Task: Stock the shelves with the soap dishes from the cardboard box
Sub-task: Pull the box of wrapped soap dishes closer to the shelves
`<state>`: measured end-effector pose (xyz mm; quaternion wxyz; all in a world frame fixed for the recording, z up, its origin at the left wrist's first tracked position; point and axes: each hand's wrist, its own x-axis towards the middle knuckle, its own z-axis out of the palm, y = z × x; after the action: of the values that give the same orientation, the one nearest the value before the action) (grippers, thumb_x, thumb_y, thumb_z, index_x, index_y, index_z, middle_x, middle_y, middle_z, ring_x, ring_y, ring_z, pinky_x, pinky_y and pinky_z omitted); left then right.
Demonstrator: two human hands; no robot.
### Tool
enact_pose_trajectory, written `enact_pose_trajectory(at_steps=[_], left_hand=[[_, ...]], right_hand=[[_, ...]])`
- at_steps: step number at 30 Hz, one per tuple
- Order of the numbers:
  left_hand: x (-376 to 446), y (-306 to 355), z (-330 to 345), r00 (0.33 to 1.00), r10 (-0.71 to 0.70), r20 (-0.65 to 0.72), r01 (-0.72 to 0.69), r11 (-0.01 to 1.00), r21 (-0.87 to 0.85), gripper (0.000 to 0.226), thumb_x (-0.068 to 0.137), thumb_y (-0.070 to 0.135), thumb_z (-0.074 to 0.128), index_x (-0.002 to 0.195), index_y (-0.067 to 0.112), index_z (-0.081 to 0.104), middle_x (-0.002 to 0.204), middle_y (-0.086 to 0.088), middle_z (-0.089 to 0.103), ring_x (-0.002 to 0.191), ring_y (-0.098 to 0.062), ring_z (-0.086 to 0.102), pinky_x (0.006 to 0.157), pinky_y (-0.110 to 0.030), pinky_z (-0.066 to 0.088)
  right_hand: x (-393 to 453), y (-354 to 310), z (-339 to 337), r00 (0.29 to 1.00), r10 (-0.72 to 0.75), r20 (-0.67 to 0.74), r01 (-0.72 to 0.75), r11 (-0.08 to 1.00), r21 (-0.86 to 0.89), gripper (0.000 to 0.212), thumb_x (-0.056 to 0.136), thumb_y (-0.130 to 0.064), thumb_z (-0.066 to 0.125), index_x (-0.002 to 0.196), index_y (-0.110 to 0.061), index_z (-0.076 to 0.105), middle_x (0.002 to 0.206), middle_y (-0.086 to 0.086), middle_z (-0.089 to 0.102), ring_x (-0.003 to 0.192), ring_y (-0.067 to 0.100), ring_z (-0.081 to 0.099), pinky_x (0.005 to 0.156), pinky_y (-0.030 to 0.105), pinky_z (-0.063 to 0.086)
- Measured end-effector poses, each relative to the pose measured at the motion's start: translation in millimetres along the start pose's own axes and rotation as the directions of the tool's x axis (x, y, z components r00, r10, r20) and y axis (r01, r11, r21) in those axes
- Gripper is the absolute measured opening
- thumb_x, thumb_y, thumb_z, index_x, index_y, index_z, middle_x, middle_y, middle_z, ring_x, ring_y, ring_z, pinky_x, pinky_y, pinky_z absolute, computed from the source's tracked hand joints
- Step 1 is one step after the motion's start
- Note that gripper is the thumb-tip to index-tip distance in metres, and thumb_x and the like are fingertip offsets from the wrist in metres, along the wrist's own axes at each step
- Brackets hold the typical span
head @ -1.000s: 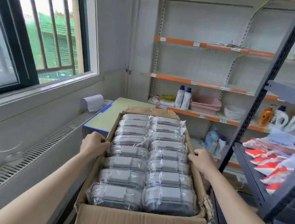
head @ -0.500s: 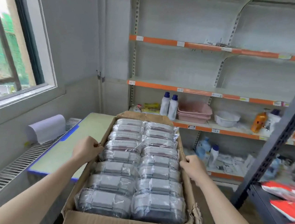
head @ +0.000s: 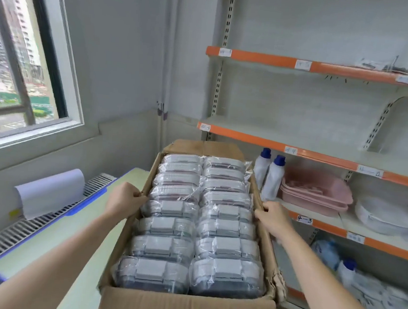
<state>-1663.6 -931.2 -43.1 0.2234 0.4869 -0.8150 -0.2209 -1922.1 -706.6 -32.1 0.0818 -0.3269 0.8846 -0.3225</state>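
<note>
A person carries a full cardboard box (head: 185, 303) of wrapped soap dishes (head: 200, 218) up to the wall shelves.

Since a second ago the view has swung from the window and a grey metal rack toward the orange-edged shelves (head: 321, 154), now close on the right, so stocking looks about to start; no dish has left the box. The left hand (head: 123, 200) clenches the box's left wall and the right hand (head: 272, 215) clenches its right wall, as before. The top layer shows sixteen plastic-wrapped dishes in two rows of eight. On the shelf beside the box stand two white bottles (head: 268, 177) with blue caps, a stack of pink trays (head: 318, 191) whose count is unclear, and a white basin (head: 387, 214).
</note>
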Motion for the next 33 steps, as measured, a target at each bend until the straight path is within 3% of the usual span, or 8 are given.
enact_pose_trajectory(at_steps=[3,9,13,21,24,27,33], left_hand=[[40.6,-2.8,17.3,0.998,-0.065,-0.026,0.064,0.998,-0.007,0.046,0.077,0.008,0.064,0.046,0.014,0.03,0.043,-0.002,0.026,0.044,-0.02,0.026,0.047,-0.028,0.018],[125.5,-10.2,26.4,0.988,-0.149,-0.047,0.152,0.987,0.06,0.029,0.075,0.019,0.066,0.05,0.012,0.054,0.05,-0.007,0.044,0.046,-0.02,0.04,0.046,-0.027,0.028],[170.7,-14.9,31.9,0.966,-0.241,-0.095,0.244,0.97,0.018,0.026,0.077,0.017,0.066,0.055,0.003,0.062,0.051,-0.007,0.048,0.051,-0.021,0.043,0.047,-0.027,0.028],[216.6,-17.4,39.5,0.895,-0.399,-0.2,0.405,0.914,-0.01,0.036,0.077,0.016,0.066,0.046,0.012,0.05,0.041,0.0,0.042,0.042,-0.014,0.04,0.042,-0.024,0.027],[226.1,-14.4,46.3,0.86,-0.452,-0.238,0.46,0.888,-0.026,0.029,0.08,0.024,0.069,0.057,0.01,0.058,0.045,0.0,0.05,0.048,-0.016,0.049,0.046,-0.024,0.03],[227.9,-5.5,54.3,0.817,-0.5,-0.288,0.506,0.861,-0.058,0.018,0.083,0.03,0.069,0.082,0.013,0.064,0.071,-0.003,0.064,0.065,-0.02,0.056,0.05,-0.026,0.034],[211.4,13.8,69.7,0.681,-0.628,-0.378,0.624,0.767,-0.149,0.046,0.063,0.046,0.055,0.097,0.017,0.067,0.089,-0.008,0.071,0.087,-0.03,0.063,0.069,-0.032,0.045]], right_hand=[[58.5,-4.3,20.5,0.998,-0.027,0.051,0.026,0.999,0.019,0.04,0.085,-0.01,0.055,0.053,-0.016,0.031,0.051,-0.001,0.033,0.051,0.015,0.032,0.051,0.032,0.018],[171.5,-32.7,45.6,0.977,-0.052,0.208,0.06,0.998,-0.032,0.018,0.082,-0.016,0.056,0.066,-0.012,0.049,0.057,0.005,0.044,0.055,0.019,0.041,0.053,0.031,0.024],[236.3,-50.9,77.6,0.969,-0.12,0.214,0.118,0.993,0.022,0.029,0.081,-0.013,0.058,0.058,-0.013,0.04,0.056,0.005,0.038,0.053,0.017,0.035,0.052,0.032,0.019],[346.4,-82.5,127.8,0.92,-0.249,0.302,0.253,0.967,0.024,0.019,0.08,-0.018,0.059,0.063,-0.01,0.053,0.059,0.005,0.047,0.055,0.017,0.041,0.051,0.032,0.021],[382.9,-94.6,140.0,0.879,-0.334,0.34,0.328,0.942,0.077,0.025,0.079,-0.016,0.059,0.06,-0.013,0.043,0.058,0.004,0.037,0.054,0.017,0.033,0.052,0.032,0.016],[415.8,-105.3,149.7,0.821,-0.408,0.399,0.405,0.909,0.098,0.022,0.079,-0.016,0.059,0.062,-0.012,0.045,0.06,0.006,0.042,0.059,0.02,0.038,0.053,0.031,0.019],[459.6,-133.6,177.4,0.722,-0.481,0.498,0.5,0.859,0.106,0.02,0.08,-0.023,0.06,0.069,-0.007,0.059,0.067,0.007,0.057,0.073,0.03,0.056,0.058,0.03,0.032]])
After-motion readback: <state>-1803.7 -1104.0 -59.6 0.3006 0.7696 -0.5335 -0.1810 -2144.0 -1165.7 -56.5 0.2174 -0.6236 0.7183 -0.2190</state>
